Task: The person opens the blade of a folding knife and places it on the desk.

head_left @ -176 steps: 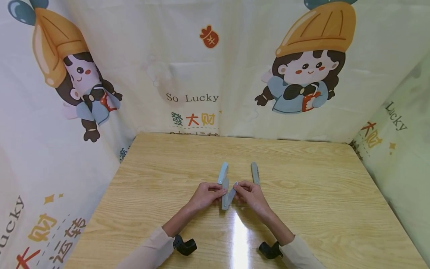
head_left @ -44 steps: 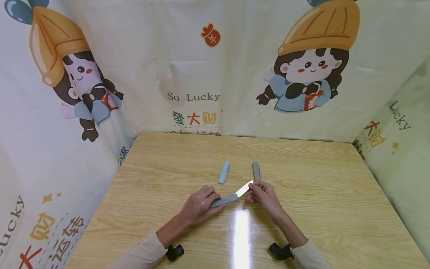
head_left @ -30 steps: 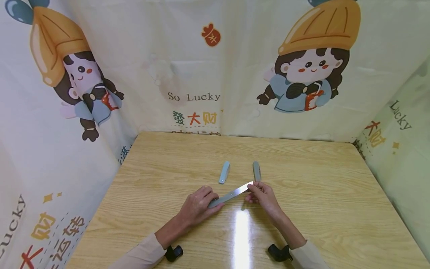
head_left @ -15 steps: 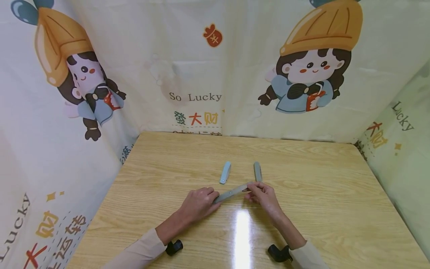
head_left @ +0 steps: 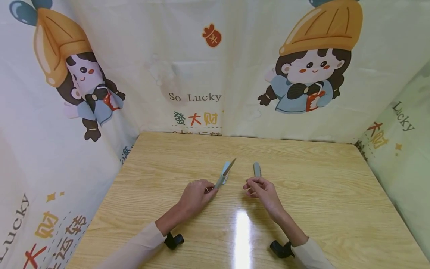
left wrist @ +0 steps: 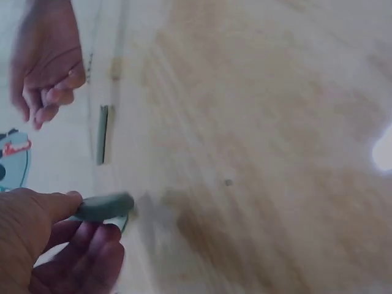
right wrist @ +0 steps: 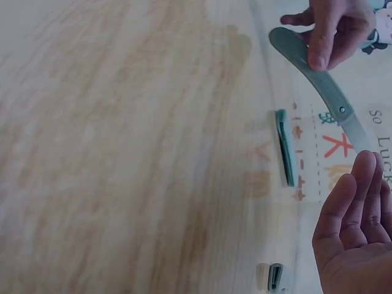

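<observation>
My left hand (head_left: 201, 191) grips the grey-green handle of an unfolded pocket knife (head_left: 224, 174), thumb on top of the handle (left wrist: 105, 207). Its bare blade (head_left: 230, 166) points up and away from me. The blade crosses in front of a light blue folded knife (head_left: 226, 167) lying on the table. My right hand (head_left: 258, 186) hovers empty just to the right with its fingers relaxed (right wrist: 358, 214). It is near the end of a grey folded knife (head_left: 256, 169). The right wrist view shows the held knife (right wrist: 318, 76) and the blue folded one (right wrist: 285, 147).
The wooden table (head_left: 302, 194) is walled at the back and both sides by cartoon-printed cloth (head_left: 195, 74). Glare marks the near middle of the tabletop (head_left: 242, 220). Black wrist mounts (head_left: 174, 240) sit under both sleeves.
My right hand let go of the blade tip and drew back. My left hand swung the unfolded knife from pointing right to pointing away, over the blue folded knife.
</observation>
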The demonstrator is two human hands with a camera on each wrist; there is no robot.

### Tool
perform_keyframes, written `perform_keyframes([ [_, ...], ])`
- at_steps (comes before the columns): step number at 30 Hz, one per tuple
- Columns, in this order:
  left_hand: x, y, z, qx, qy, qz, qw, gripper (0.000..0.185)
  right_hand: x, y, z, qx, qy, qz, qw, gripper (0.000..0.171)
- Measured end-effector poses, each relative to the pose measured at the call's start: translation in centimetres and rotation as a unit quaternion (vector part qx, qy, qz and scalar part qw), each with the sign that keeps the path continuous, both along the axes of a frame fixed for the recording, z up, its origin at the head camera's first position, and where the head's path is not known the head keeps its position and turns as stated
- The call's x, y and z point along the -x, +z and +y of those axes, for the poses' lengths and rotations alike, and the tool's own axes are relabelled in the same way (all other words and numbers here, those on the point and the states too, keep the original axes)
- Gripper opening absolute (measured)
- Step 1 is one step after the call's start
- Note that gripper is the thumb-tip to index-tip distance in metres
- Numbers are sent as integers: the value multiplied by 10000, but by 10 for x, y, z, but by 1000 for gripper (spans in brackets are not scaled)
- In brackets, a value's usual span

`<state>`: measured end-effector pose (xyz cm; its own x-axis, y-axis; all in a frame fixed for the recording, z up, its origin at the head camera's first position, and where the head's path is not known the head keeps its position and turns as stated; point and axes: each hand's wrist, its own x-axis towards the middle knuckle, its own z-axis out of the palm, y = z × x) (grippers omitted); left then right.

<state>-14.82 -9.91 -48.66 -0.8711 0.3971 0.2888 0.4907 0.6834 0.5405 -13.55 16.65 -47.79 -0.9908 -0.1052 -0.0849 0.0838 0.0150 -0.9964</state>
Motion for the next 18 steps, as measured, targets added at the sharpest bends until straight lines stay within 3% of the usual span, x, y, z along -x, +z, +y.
perform_keyframes([
  [4, 9, 3, -4, -556, 225, -890, 9942, 16, -3, 0, -1, -527, 59, 297, 9982, 30],
  [8, 19, 5, -5, -1062, 464, -1545, 9812, 17, -5, 2, -2, -1078, 131, 668, 9918, 25],
  [13, 32, 1, -6, -1276, 774, -1966, 9691, 17, -8, 4, -4, -1584, 361, 882, 9828, 23],
  [18, 42, -4, -9, -1414, 909, -2262, 9595, 17, -11, 2, -4, -1612, 527, 753, 9826, 21],
])
